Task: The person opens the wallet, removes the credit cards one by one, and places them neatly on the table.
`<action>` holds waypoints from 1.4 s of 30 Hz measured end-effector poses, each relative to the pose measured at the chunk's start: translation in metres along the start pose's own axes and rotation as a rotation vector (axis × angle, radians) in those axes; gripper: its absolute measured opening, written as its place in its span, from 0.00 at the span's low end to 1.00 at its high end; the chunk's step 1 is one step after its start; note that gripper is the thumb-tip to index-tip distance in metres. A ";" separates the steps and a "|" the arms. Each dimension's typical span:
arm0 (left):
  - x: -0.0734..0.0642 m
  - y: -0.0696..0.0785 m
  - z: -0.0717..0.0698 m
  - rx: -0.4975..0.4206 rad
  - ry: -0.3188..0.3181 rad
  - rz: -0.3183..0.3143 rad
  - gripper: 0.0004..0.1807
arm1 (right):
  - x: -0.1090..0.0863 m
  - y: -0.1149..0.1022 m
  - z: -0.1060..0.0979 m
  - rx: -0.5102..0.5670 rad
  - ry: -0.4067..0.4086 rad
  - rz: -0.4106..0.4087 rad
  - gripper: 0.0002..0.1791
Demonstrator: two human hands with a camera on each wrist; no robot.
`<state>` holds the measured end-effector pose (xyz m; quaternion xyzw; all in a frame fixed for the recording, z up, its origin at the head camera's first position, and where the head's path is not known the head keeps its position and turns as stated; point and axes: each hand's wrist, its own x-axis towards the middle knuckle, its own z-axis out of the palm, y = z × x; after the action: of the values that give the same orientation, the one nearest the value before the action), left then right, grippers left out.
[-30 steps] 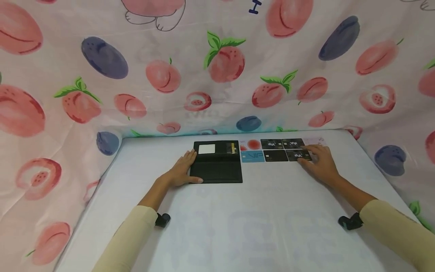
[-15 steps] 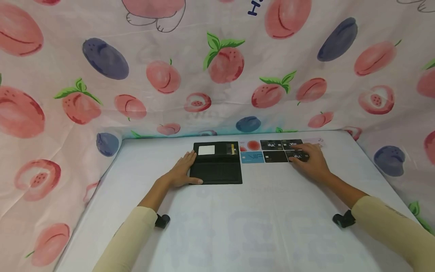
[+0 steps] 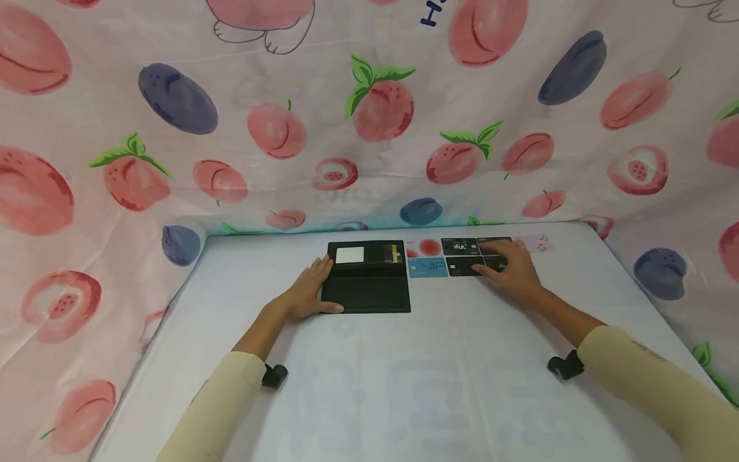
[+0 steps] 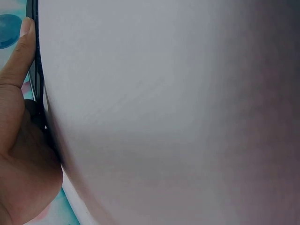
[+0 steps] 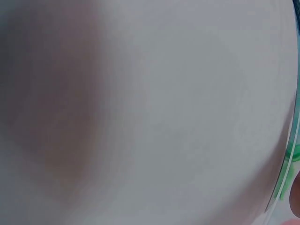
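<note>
Black wallet [image 3: 365, 292] lies unfolded flat on bench [image 3: 346, 398], just left of two card rows [image 3: 427, 267]. Left hand [image 3: 303, 292] on its left edge, fingers extended, gripping nothing. Right hand [image 3: 515, 273] over dark cards [image 3: 458, 248], thumb and fingers apart; contact unclear.

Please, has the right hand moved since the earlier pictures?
Yes. In the head view, the right hand has moved left, closer to the black wallet, which stays in place.
</note>
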<state>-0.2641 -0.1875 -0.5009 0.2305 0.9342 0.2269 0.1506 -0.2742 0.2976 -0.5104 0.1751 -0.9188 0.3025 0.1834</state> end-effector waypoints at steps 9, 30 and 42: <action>0.002 -0.002 0.002 0.009 -0.003 -0.010 0.66 | 0.012 -0.006 0.011 0.018 -0.021 0.002 0.30; 0.000 0.002 0.000 -0.015 0.014 0.015 0.65 | 0.029 -0.022 0.039 0.063 -0.005 -0.038 0.30; -0.001 0.000 0.000 -0.016 0.007 0.011 0.65 | 0.041 -0.035 0.045 0.059 0.020 -0.074 0.30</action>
<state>-0.2636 -0.1878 -0.5008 0.2336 0.9316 0.2360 0.1481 -0.3056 0.2348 -0.5084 0.2111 -0.9006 0.3243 0.1982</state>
